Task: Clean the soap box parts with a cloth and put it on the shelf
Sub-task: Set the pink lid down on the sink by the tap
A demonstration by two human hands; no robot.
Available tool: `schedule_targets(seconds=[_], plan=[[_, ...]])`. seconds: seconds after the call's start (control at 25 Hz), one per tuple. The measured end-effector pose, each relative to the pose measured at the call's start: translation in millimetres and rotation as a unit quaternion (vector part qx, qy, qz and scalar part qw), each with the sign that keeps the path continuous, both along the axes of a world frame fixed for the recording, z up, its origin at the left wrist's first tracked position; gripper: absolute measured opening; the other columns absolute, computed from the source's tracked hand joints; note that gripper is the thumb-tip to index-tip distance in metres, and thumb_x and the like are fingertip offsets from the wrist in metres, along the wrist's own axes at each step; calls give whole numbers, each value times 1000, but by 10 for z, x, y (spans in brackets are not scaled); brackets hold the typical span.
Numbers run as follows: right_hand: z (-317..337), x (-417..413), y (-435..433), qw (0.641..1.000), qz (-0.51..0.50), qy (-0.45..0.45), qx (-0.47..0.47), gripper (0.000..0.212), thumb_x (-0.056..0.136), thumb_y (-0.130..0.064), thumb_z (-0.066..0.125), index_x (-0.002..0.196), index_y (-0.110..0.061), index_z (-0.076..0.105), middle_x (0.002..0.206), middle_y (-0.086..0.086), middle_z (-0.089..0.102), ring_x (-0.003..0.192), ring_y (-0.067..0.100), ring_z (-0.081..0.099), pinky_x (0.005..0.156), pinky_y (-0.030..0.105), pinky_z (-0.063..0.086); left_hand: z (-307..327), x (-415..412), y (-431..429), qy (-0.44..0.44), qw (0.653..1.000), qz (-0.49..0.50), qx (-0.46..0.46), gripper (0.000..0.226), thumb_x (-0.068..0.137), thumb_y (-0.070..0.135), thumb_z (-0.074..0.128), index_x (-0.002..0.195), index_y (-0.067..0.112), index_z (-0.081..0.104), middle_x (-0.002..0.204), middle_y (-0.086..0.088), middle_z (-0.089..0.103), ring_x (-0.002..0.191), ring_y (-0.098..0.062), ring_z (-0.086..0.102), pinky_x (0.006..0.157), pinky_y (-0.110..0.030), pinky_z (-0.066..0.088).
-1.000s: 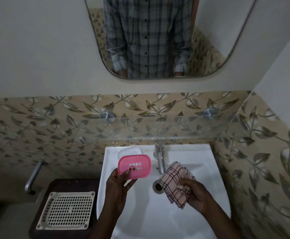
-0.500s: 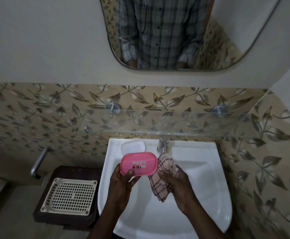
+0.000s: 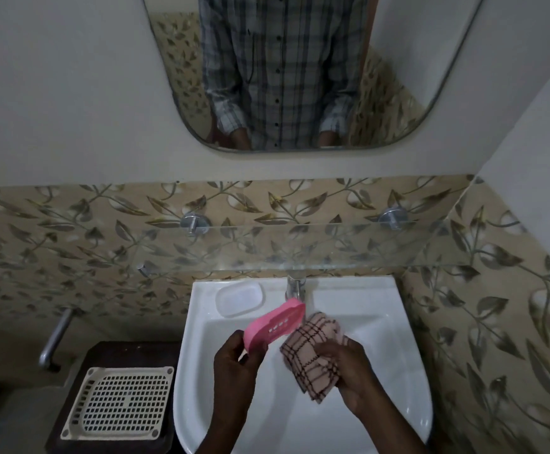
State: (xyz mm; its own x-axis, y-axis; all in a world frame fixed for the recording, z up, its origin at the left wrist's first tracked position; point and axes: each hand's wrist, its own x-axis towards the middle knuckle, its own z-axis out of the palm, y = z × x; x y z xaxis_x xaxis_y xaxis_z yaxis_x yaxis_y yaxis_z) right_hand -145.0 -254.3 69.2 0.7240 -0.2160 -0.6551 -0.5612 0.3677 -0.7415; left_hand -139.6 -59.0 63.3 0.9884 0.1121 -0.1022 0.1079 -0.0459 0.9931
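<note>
My left hand (image 3: pixel 236 362) grips one end of the pink slotted soap box tray (image 3: pixel 275 322), held tilted over the white sink (image 3: pixel 365 309). My right hand (image 3: pixel 349 371) clutches a bunched pink checked cloth (image 3: pixel 313 352), right beside the tray's lower right edge. A white translucent soap box part (image 3: pixel 239 297) lies on the sink's back left ledge. The glass shelf (image 3: pixel 300 247) runs across the wall above the sink, on two metal brackets.
The tap (image 3: pixel 296 286) stands at the sink's back middle, just behind the pink tray. A cream grille (image 3: pixel 123 404) lies on a dark stand left of the sink. A metal bar (image 3: pixel 54 339) sticks out at far left. A mirror (image 3: pixel 300 77) hangs above.
The pink tray has tipped from facing me flat to an angled, edge-on pose. The cloth in my right hand came in from the right to sit against the tray.
</note>
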Motion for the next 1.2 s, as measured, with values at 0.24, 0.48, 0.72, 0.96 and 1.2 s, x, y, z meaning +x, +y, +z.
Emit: schedule_targets(seconds=[0.24, 0.48, 0.72, 0.96, 1.2], plan=[[-137, -147, -500, 992, -121, 37, -32, 12, 81, 3, 65, 92, 3, 71, 83, 29, 73, 75, 41, 71, 72, 49, 58, -47, 634, -1038, -261, 880, -155, 366, 25, 79, -3, 70, 100, 10, 74, 107, -7, 70, 97, -23, 63, 71, -32, 55], [-471, -461, -687, 979, -172, 102, -27, 13, 80, 5, 68, 90, -2, 71, 84, 26, 73, 80, 41, 70, 77, 50, 57, -426, 1432, -1601, -217, 684, -409, 563, 28, 97, 13, 45, 118, 7, 61, 129, -13, 58, 118, -29, 56, 94, -38, 48], [-646, -638, -645, 974, -200, 107, -22, 7, 79, 7, 66, 86, 5, 68, 79, 25, 73, 68, 36, 69, 64, 40, 56, -744, 1358, -1650, -190, 620, -485, 587, 56, 85, 34, 62, 124, -5, 54, 143, -21, 36, 127, -35, 43, 77, -40, 55], [-618, -503, -564, 978, -191, 77, -13, 13, 81, 9, 64, 87, 1, 71, 79, 23, 75, 68, 35, 70, 62, 38, 57, -927, 1412, -1687, -199, 621, -397, 645, 60, 97, 47, 50, 132, -2, 57, 141, -24, 39, 125, -41, 38, 110, -48, 32], [-624, -474, -550, 981, -183, 62, 0, 17, 83, 9, 64, 91, -4, 71, 77, 16, 77, 68, 32, 72, 56, 33, 58, -987, 1406, -1666, -180, 614, -370, 674, 42, 96, 12, 54, 133, -6, 50, 146, -34, 34, 136, -51, 34, 116, -53, 26]])
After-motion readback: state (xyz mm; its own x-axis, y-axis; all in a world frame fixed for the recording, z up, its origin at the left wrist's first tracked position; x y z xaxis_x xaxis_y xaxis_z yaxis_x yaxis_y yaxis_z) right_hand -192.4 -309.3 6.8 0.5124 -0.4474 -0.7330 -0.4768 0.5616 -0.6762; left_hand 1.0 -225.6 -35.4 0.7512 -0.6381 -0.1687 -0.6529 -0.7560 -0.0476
